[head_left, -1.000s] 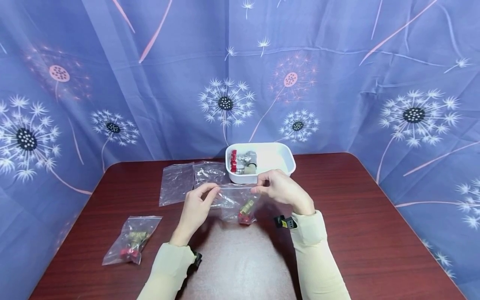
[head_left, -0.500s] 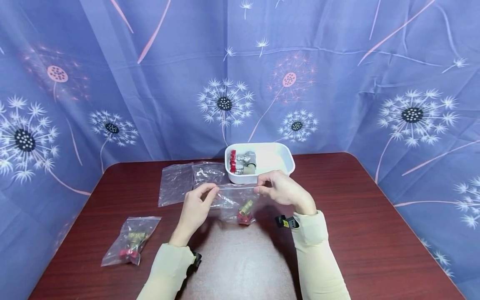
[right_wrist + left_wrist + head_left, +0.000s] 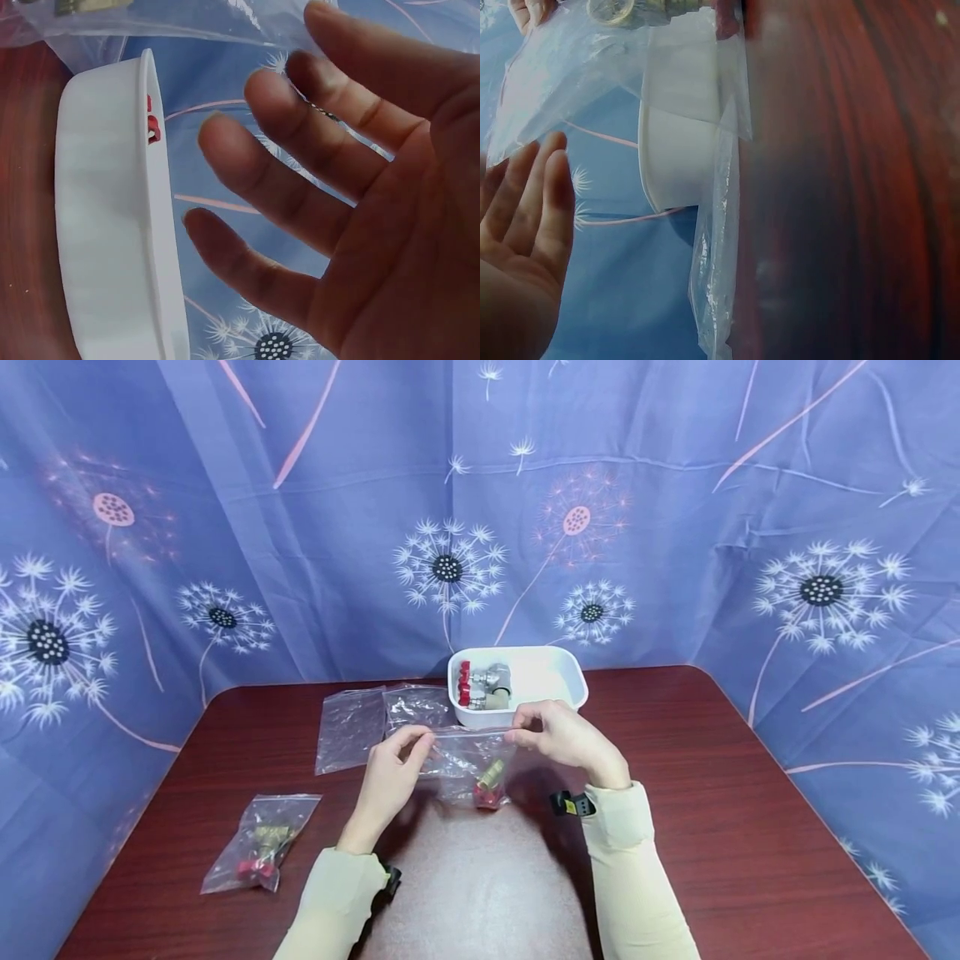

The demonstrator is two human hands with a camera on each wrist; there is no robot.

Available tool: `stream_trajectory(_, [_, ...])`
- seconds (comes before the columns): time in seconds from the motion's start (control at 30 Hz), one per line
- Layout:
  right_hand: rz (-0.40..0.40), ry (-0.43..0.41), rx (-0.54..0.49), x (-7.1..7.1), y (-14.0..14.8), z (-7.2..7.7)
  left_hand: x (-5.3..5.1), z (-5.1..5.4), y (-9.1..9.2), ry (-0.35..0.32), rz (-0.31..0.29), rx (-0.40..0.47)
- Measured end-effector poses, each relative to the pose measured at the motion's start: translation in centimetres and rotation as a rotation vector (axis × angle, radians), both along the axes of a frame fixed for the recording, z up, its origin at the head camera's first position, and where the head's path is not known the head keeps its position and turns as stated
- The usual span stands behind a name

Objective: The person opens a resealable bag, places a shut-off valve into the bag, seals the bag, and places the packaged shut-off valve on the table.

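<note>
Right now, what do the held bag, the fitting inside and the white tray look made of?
Held bag: clear, glossy plastic film, see-through with wrinkles and glare.
Fitting: slightly shiny metal, likely brass, from its yellowish colour; the red end could be painted metal or plastic.
White tray: probably plastic, smooth and even with a thin lip; enamelled metal possible.

High head, close wrist views; held bag (image 3: 459, 768) shared

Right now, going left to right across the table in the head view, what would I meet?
Zip bag holding a red-handled brass valve, leftmost flat clear bag, left hand, second valve inside the held bag, right hand.
</note>
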State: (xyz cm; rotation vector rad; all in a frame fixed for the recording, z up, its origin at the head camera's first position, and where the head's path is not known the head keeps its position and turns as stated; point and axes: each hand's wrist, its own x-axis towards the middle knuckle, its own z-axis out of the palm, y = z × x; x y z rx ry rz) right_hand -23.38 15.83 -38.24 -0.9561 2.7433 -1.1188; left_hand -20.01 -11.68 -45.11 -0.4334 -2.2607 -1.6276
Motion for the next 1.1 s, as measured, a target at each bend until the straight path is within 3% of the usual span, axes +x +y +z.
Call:
stream_trajectory(0.2, [0.056, -0.104, 0.001, -0.5, 0.2, -0.9, 0.0, -0.2, 0.0, -0.143, -0.142, 0.014])
stream_trajectory(0.3, [0.12, -0.173, -0.019, -0.8, 0.1, -1.5, 0.0, -0.4, 0.1, -0.188, -0.186, -0.066])
stream_trajectory(0.4, [0.156, -0.217, -0.058, -1.1, 0.0, -2.0, 0.1, -0.6, 0.2, -0.222, -0.235, -0.198])
stream_trajectory(0.53, [0.14, -0.236, -0.109, -1.2, -0.4, -2.3, 0.2, -0.8, 0.3, -0.224, -0.291, -0.325])
stream_trajectory(0.63, [0.137, -0.257, -0.153, -1.1, -1.0, -2.3, 0.1, -0.8, 0.3, -0.196, -0.286, -0.331])
stream_trajectory(0.7, [0.131, -0.264, -0.168, -1.0, -1.4, -2.4, 0.2, -0.8, 0.3, -0.195, -0.277, -0.304])
stream_trajectory(0.77, [0.123, -0.276, -0.176, -1.0, -2.0, -2.5, 0.3, -0.8, 0.1, -0.234, -0.294, -0.248])
stream_trajectory(0.93, [0.113, -0.327, -0.228, -0.8, -4.3, -3.1, 1.4, -0.5, -1.3, -0.426, -0.32, -0.025])
stream_trajectory(1.1, [0.121, -0.468, -0.375, -0.7, -8.5, -3.8, 2.1, 0.6, -4.4, -0.575, -0.309, 0.163])
